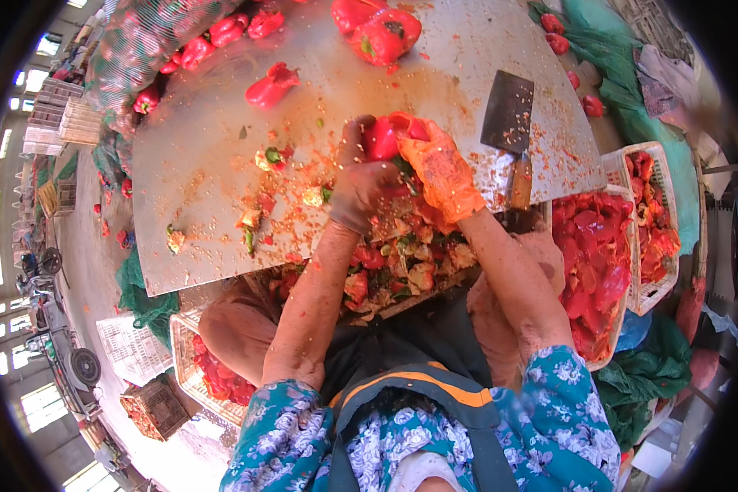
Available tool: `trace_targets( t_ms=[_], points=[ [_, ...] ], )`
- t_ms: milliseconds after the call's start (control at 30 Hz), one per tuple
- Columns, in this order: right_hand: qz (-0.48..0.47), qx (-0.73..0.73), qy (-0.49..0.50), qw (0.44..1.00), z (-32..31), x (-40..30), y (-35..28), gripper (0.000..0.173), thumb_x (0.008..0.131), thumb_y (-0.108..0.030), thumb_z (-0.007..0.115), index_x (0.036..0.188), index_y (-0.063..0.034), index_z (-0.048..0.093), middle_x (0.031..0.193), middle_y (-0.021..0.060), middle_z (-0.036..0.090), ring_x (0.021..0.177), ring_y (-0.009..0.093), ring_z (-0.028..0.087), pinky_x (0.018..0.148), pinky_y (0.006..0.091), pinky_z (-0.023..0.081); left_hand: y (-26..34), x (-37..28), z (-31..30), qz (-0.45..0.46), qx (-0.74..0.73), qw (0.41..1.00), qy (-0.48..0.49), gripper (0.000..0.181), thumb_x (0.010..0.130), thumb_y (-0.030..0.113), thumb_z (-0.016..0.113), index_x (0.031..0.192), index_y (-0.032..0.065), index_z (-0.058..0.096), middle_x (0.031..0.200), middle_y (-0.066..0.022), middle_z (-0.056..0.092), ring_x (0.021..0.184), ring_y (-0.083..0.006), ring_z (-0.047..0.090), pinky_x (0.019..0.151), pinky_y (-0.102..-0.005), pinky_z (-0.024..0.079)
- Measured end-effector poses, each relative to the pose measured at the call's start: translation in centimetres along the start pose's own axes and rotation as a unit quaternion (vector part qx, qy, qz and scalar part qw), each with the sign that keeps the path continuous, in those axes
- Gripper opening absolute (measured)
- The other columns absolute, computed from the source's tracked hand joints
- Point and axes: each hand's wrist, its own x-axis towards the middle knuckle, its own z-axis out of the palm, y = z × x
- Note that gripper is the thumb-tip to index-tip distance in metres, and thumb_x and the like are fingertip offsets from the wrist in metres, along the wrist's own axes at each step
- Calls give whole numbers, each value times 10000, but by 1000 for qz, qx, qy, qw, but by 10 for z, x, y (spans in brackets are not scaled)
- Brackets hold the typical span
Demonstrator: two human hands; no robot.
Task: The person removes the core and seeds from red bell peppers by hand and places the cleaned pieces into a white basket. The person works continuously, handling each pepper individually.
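Above the near edge of a metal-topped table (203,147), both my hands grip one red bell pepper (382,140). My left hand (366,187), in a dark stained glove, has its fingers around the left side. In an orange rubber glove, my right hand (440,169) holds the right side; its fingers hide part of the pepper. Green stem shows just below, between the hands. Under my wrists, a container of pepper cores and scraps (419,273) sits at my lap. A cleaver (509,114) with a wooden handle lies flat to the right of my right hand.
Torn-off cores (275,158) and seeds litter the tabletop. Farther off lie a pepper piece (272,86) and whole peppers (384,37), beside a full mesh sack (141,55). Crates of red pepper pieces stand at right (590,264) and left (218,375).
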Motion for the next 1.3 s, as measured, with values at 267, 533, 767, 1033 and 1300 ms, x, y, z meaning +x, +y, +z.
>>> trace_targets(
  t_ms=[267, 533, 767, 1033, 1300],
  points=[
    [16, 181, -75, 980, 2, -8, -4, 329, 920, -88, 621, 1242, -40, 574, 1048, 19, 677, 811, 77, 644, 633, 205, 535, -14, 4, -20, 3, -105, 994, 15, 571, 664, -6, 524, 1233, 23, 479, 1108, -89, 557, 987, -195, 590, 802, -277, 522],
    [42, 246, -165, 954, -11, -2, -10, 327, 900, -62, 604, 1222, -12, 594, 1036, 87, 678, 805, 122, 663, 585, 228, 525, 21, -19, -34, -36, -387, 915, 108, 598, 818, 276, 525, 1343, -6, 480, 1210, -139, 620, 1091, -248, 608, 923, -359, 516],
    [-38, 162, -121, 978, -33, 3, -17, 379, 885, -96, 620, 1255, -32, 573, 1123, 133, 664, 910, 190, 675, 681, 264, 550, -3, -6, -96, 66, -604, 793, -43, 694, 783, 291, 628, 1358, -43, 430, 1246, -173, 556, 1173, -329, 527, 867, -356, 498],
    [-90, -438, 60, 892, -32, 13, -29, 548, 897, -296, 588, 1377, -84, 429, 1236, 247, 578, 1123, 448, 552, 887, 462, 491, -17, 13, -118, -41, 3, 966, 255, 502, 779, 196, 639, 1231, 4, 538, 1212, -183, 584, 1085, -299, 600, 853, -390, 517],
    [-128, 124, 45, 983, -17, -3, -30, 521, 848, -83, 709, 1321, -54, 493, 1187, 61, 610, 1064, 143, 597, 879, 265, 507, 4, -8, -48, 85, 244, 937, 234, 539, 841, 259, 663, 1235, -83, 530, 1241, -207, 541, 1122, -277, 563, 986, -354, 424]
  ],
)
